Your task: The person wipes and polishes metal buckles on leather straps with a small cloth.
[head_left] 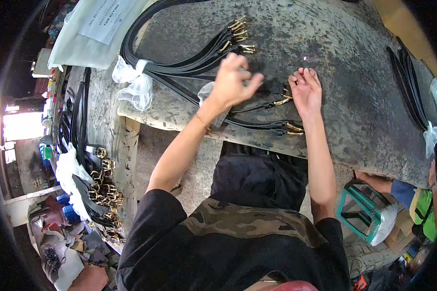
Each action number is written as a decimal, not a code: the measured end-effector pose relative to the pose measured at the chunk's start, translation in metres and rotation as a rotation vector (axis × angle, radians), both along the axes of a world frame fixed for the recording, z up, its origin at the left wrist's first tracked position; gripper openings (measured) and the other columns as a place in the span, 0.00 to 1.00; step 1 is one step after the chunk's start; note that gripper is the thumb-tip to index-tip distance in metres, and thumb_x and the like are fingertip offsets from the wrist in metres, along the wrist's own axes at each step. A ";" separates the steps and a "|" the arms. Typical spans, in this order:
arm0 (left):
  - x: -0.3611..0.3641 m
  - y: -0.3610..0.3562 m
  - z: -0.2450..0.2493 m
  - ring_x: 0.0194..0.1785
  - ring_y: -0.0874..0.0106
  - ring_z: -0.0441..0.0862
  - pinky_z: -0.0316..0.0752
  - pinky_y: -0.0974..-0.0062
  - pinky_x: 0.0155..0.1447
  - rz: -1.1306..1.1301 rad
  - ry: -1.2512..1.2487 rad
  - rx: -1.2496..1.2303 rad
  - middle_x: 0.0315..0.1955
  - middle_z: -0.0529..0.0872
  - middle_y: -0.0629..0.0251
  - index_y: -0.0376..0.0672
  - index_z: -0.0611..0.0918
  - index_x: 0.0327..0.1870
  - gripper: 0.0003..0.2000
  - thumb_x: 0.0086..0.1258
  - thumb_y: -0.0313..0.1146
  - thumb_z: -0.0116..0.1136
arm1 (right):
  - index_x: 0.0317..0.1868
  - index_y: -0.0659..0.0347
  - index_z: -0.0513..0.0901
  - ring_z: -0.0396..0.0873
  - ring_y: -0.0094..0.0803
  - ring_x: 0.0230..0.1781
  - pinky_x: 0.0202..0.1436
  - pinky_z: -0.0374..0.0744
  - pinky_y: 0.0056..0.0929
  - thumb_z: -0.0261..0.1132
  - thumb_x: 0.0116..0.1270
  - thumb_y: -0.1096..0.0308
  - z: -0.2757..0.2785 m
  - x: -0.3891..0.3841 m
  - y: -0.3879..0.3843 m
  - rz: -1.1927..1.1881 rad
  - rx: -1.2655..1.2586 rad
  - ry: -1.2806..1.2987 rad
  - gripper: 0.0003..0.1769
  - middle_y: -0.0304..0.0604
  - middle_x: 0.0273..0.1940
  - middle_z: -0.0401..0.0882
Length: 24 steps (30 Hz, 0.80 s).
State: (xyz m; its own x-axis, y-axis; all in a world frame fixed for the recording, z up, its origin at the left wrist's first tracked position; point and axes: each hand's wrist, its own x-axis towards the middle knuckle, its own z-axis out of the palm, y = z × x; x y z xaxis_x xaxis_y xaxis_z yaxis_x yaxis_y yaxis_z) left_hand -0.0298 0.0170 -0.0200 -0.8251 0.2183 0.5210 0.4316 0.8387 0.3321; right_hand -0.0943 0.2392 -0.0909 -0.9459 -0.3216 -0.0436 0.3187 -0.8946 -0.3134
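Note:
My left hand (234,81) is over the dark table, with the thumb spread from loosely curled fingers. It is a little blurred and nothing shows in it. Palm up, my right hand (306,91) has half-bent fingers and a bare palm. Close against its left side are gold-coloured buckles (283,101) at the end of a thin black belt. A bundle of black belts (189,68) with gold ends curves across the table, tied with clear plastic (135,85). Nearer me, more belts (262,126) end in gold metal by my right wrist. Plastic (206,92) lies partly hidden beneath my left wrist.
A printed sheet (104,22) on pale wrapping is at the upper left. Belts with gold buckles (104,189) hang at the left. Another belt bundle (408,82) lies on the table's right (359,111). Beyond are a green-framed container (357,208) and a person in green (426,211).

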 end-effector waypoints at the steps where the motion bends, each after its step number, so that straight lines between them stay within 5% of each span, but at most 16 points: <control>1: -0.003 -0.006 0.002 0.35 0.64 0.73 0.72 0.67 0.39 0.045 0.094 0.081 0.27 0.76 0.61 0.33 0.79 0.13 0.17 0.59 0.30 0.69 | 0.35 0.55 0.80 0.73 0.23 0.31 0.48 0.75 0.31 0.65 0.71 0.75 0.000 -0.001 0.000 -0.005 -0.003 0.000 0.05 0.40 0.38 0.84; 5: 0.003 -0.015 0.003 0.38 0.57 0.83 0.80 0.62 0.43 0.008 -0.075 0.079 0.34 0.81 0.59 0.38 0.84 0.33 0.06 0.59 0.31 0.67 | 0.35 0.55 0.80 0.76 0.25 0.35 0.48 0.76 0.33 0.65 0.70 0.75 -0.002 -0.001 0.000 0.019 0.003 -0.001 0.06 0.40 0.38 0.83; 7: 0.011 0.002 0.008 0.37 0.55 0.84 0.81 0.60 0.41 -0.108 -0.202 0.051 0.41 0.82 0.59 0.44 0.83 0.48 0.15 0.59 0.33 0.69 | 0.35 0.54 0.79 0.79 0.27 0.40 0.48 0.76 0.33 0.65 0.70 0.75 -0.001 -0.002 0.000 0.012 0.046 -0.015 0.06 0.40 0.39 0.83; 20: 0.005 0.019 -0.018 0.33 0.57 0.83 0.78 0.61 0.36 -0.253 -0.168 0.150 0.37 0.82 0.62 0.38 0.85 0.34 0.05 0.62 0.29 0.66 | 0.36 0.56 0.77 0.77 0.25 0.36 0.49 0.77 0.35 0.65 0.70 0.77 0.014 0.007 -0.004 -0.048 0.222 0.053 0.07 0.39 0.36 0.81; 24: 0.008 0.017 -0.017 0.40 0.55 0.83 0.79 0.63 0.45 -0.190 -0.319 0.168 0.39 0.83 0.57 0.35 0.83 0.34 0.04 0.61 0.25 0.65 | 0.36 0.59 0.75 0.77 0.22 0.33 0.41 0.80 0.29 0.65 0.68 0.79 0.014 0.012 -0.005 -0.098 0.451 0.186 0.07 0.37 0.35 0.80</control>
